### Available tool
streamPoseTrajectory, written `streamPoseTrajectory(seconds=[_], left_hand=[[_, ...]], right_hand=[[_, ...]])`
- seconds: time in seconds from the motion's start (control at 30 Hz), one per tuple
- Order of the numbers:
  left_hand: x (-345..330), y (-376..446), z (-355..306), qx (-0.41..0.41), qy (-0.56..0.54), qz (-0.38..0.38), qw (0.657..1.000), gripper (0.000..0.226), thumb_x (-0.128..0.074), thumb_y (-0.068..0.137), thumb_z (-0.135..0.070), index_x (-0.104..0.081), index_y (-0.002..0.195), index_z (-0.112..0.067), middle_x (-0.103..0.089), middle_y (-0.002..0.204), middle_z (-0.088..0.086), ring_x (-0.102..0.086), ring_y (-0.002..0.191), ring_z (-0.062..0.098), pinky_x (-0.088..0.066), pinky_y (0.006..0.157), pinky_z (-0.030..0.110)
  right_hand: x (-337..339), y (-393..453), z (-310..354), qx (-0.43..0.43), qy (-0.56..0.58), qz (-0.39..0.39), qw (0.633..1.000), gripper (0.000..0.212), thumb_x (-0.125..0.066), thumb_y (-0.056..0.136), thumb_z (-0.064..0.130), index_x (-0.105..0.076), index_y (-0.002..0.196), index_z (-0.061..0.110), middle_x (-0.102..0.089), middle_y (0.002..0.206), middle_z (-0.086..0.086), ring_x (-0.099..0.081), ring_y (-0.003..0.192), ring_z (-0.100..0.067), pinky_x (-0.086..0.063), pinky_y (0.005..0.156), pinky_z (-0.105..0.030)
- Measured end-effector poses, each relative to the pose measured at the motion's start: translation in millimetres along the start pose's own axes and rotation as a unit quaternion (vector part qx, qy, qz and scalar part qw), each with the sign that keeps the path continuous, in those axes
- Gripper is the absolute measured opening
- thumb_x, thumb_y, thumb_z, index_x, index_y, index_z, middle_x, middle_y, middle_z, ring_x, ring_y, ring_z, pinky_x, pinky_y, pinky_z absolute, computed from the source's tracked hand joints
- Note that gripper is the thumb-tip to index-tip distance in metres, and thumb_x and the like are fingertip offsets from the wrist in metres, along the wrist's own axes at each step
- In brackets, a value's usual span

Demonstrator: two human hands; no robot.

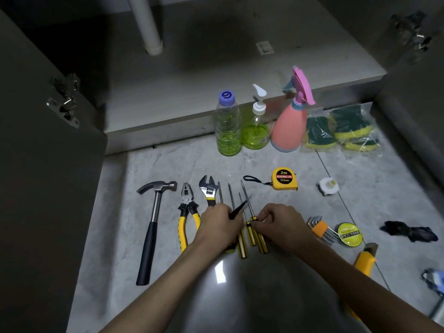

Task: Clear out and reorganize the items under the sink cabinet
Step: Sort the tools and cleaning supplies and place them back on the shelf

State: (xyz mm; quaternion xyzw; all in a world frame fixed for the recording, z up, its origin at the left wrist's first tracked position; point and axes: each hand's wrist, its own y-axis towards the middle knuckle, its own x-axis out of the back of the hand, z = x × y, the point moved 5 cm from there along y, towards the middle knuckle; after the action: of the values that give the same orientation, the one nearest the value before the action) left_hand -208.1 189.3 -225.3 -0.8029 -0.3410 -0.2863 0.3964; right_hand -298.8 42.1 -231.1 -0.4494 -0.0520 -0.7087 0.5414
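- Head view: tools cleared from the cabinet are being lined up on the grey marble floor [168,164].
- A dark pointed tool [237,209] is gripped by the left hand [219,225]; a yellow-and-black-handled screwdriver [252,222] is pinched by the right hand [280,223].
- Next, parallel placement seems needed.
- Beyond the right hand, "2m MEASURING TAPE 12.5mm" is read on a yellow tape measure [284,179].

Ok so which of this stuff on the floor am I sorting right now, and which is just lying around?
In hand now:
- screwdrivers, under the right hand
- black pointed tool, held by the left hand

Lying about:
- hammer
- pliers
- tape measure
- pink spray bottle
- sponges
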Motion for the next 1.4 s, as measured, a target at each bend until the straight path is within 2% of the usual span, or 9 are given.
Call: streamPoseTrajectory(seconds=[0.27, 0.4, 0.5, 0.63, 0.8, 0.87, 0.93, 1.07, 1.4], left_hand=[[33, -18, 17, -0.014, -0.127, -0.063, 0.990, 0.044, -0.049, 0.101, -0.039, -0.063, 0.077, -0.005, -0.067, 0.066, 0.009, -0.065, 0.069, 0.028, -0.053, 0.071, 0.044], [39, -21, 15, -0.073, -0.089, -0.032, 0.993, 0.047, -0.046, 0.102, -0.046, -0.057, 0.074, -0.010, -0.064, 0.065, 0.005, -0.062, 0.068, 0.022, -0.050, 0.070, 0.041], [34, -22, 9, -0.092, -0.087, 0.007, 0.992, 0.044, -0.048, 0.102, -0.045, -0.052, 0.067, -0.018, -0.063, 0.063, 0.002, -0.061, 0.064, 0.019, -0.048, 0.066, 0.039], [33, -23, 6, -0.103, -0.121, 0.038, 0.987, 0.043, -0.047, 0.100, -0.050, -0.056, 0.071, -0.019, -0.062, 0.062, 0.001, -0.061, 0.060, 0.017, -0.050, 0.063, 0.039], [68, -25, 43, -0.030, -0.027, -0.109, 0.993, 0.038, -0.046, 0.093, -0.055, -0.062, 0.076, -0.026, -0.062, 0.066, -0.006, -0.062, 0.071, 0.018, -0.048, 0.063, 0.034], [86, -26, 72, 0.027, 0.034, -0.166, 0.985, 0.023, -0.055, 0.091, -0.046, -0.062, 0.081, -0.028, -0.064, 0.077, -0.009, -0.064, 0.082, 0.023, -0.045, 0.064, 0.033], [98, -28, 98, 0.060, 0.084, -0.188, 0.977, 0.014, -0.060, 0.088, -0.042, -0.059, 0.090, -0.028, -0.063, 0.096, -0.005, -0.062, 0.093, 0.028, -0.044, 0.069, 0.035], [98, -34, 138, 0.108, 0.134, -0.174, 0.969, 0.029, -0.063, 0.087, -0.042, -0.051, 0.106, -0.023, -0.055, 0.111, 0.001, -0.058, 0.097, 0.031, -0.039, 0.068, 0.036], [79, -20, 132, 0.072, 0.060, -0.169, 0.981, 0.019, -0.061, 0.092, -0.031, -0.047, 0.094, -0.018, -0.052, 0.080, -0.005, -0.048, 0.070, 0.018, -0.032, 0.058, 0.031]], right_hand=[[11, 3, 3, 0.020, 0.039, -0.015, 0.999, 0.022, -0.073, 0.089, 0.039, -0.066, 0.072, 0.026, -0.063, 0.062, 0.009, -0.061, 0.063, -0.007, -0.041, 0.058, -0.023], [15, 7, 35, 0.078, 0.259, 0.046, 0.962, 0.032, -0.065, 0.097, 0.037, -0.074, 0.082, 0.010, -0.065, 0.069, -0.018, -0.054, 0.050, -0.015, -0.044, 0.051, -0.025], [12, 13, 56, 0.097, 0.295, 0.080, 0.947, 0.035, -0.062, 0.100, 0.029, -0.071, 0.086, -0.002, -0.060, 0.071, -0.030, -0.048, 0.050, -0.016, -0.039, 0.048, -0.022], [13, 15, 58, 0.081, 0.339, 0.045, 0.936, 0.027, -0.061, 0.101, 0.020, -0.070, 0.088, -0.001, -0.059, 0.067, -0.012, -0.050, 0.054, -0.015, -0.042, 0.049, -0.023], [36, 24, 33, 0.015, 0.376, -0.036, 0.926, 0.029, -0.049, 0.106, 0.023, -0.056, 0.087, 0.003, -0.067, 0.087, -0.025, -0.061, 0.072, -0.030, -0.055, 0.069, -0.048], [46, 28, 18, 0.009, 0.343, -0.027, 0.939, 0.027, -0.048, 0.107, 0.020, -0.052, 0.086, 0.003, -0.066, 0.076, -0.030, -0.063, 0.067, -0.036, -0.055, 0.067, -0.047], [48, 33, 4, 0.015, 0.200, 0.000, 0.980, 0.032, -0.046, 0.107, 0.019, -0.051, 0.082, 0.000, -0.067, 0.062, -0.018, -0.066, 0.059, -0.032, -0.051, 0.057, -0.031], [34, 41, -11, 0.019, -0.096, 0.017, 0.995, 0.032, -0.048, 0.104, 0.032, -0.060, 0.086, 0.008, -0.066, 0.081, -0.011, -0.060, 0.082, -0.034, -0.045, 0.070, -0.039], [12, 31, -4, 0.050, -0.124, -0.026, 0.991, 0.035, -0.050, 0.101, 0.040, -0.053, 0.074, 0.017, -0.058, 0.069, -0.002, -0.057, 0.068, -0.023, -0.052, 0.066, -0.042]])
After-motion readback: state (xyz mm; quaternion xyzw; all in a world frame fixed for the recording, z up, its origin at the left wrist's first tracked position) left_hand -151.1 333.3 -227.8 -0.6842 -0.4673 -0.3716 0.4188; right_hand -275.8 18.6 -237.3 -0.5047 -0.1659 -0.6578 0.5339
